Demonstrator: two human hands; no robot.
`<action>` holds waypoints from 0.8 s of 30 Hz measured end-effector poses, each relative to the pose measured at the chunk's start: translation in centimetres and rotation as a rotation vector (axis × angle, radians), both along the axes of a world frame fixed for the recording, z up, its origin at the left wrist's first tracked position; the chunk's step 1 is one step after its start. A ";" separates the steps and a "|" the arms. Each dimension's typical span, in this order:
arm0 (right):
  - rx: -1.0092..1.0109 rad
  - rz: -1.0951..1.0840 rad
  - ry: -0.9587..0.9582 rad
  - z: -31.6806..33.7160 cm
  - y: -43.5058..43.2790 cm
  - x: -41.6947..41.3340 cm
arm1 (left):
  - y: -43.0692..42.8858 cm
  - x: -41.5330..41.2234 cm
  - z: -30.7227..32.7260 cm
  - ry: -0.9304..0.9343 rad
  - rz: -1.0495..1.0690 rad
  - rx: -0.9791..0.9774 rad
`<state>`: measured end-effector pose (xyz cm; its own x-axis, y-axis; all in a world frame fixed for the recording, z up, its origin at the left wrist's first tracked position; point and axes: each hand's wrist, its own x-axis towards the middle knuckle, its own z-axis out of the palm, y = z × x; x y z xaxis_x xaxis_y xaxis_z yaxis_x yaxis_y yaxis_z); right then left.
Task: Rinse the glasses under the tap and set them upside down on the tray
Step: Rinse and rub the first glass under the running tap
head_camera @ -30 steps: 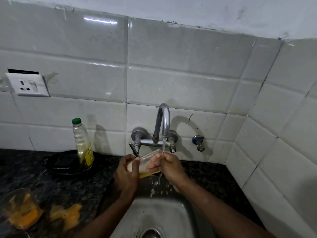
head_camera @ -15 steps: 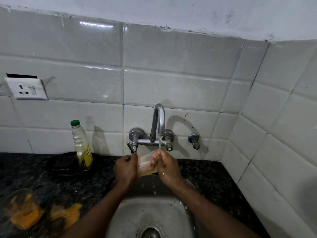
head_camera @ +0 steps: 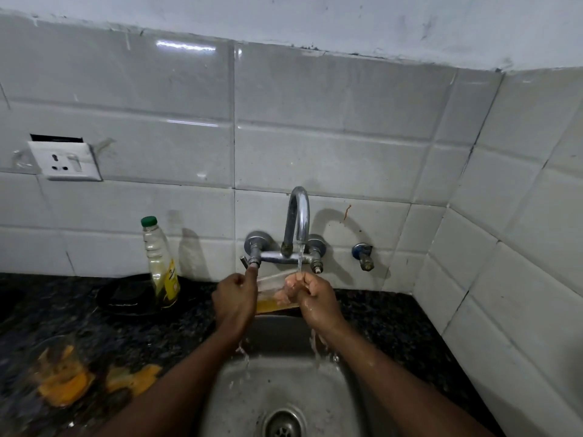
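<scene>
The wet right grip (head_camera: 310, 294) curls its fingers round the mouth of the glass (head_camera: 273, 291). The left grip (head_camera: 235, 294) lies against its base end, one finger raised to the tap (head_camera: 298, 222) valve; whether it clasps the glass I cannot tell. The glass is clear and tipped sideways under the running stream above the sink (head_camera: 331, 389), with amber liquid along its low side.

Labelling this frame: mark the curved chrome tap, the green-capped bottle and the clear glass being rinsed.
Curved chrome tap (head_camera: 299, 194): head view, spout arch.
Green-capped bottle (head_camera: 159, 257): head view, body.
Clear glass (head_camera: 268, 288): head view, side wall.
</scene>
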<state>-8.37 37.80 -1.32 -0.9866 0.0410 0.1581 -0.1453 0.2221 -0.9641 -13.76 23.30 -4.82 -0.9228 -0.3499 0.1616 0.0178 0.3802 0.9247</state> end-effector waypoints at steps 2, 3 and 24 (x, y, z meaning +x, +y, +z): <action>-0.143 0.009 -0.044 0.4 -0.4 0.0 | 0.2 2.1 -0.2 0.352 0.015 0.033; -0.153 0.012 -0.033 0.6 -0.5 0.0 | 0.2 2.5 -0.3 0.383 0.022 0.031; -0.204 -0.006 0.041 0.8 -0.2 -0.4 | 0.6 1.8 -0.2 0.356 -0.015 0.033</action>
<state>-8.77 37.64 -0.52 -0.9792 0.0818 0.1856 -0.1843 0.0236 -0.9826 -11.95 23.87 -5.03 -0.8160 -0.3469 0.4624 0.3462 0.3474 0.8715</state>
